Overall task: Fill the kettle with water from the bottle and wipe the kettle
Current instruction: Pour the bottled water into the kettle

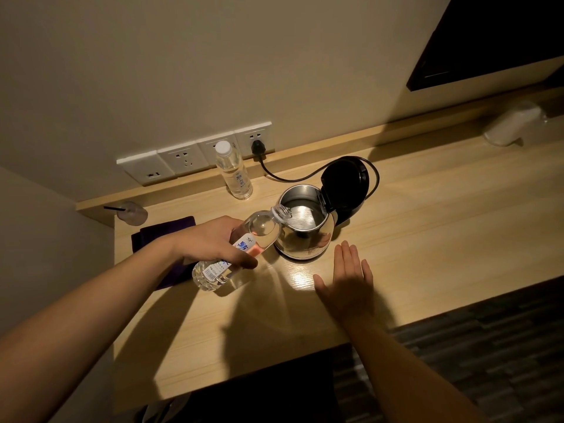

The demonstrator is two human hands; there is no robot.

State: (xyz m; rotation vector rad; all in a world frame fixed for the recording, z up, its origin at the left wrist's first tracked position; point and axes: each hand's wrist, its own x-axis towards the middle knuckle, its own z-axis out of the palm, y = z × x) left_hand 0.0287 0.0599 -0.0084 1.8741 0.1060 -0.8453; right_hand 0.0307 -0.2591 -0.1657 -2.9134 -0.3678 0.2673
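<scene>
our left hand grips the tilted bottle, its mouth over the open kettle; flow seems unclear. our right hand lies spread flat on the tabletop.

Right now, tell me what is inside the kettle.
The kettle, lid flipped open, shows bare shiny steel walls and floor. The tilted bottle in the left hand has its mouth over the rim, hiding the near inner wall.
</scene>
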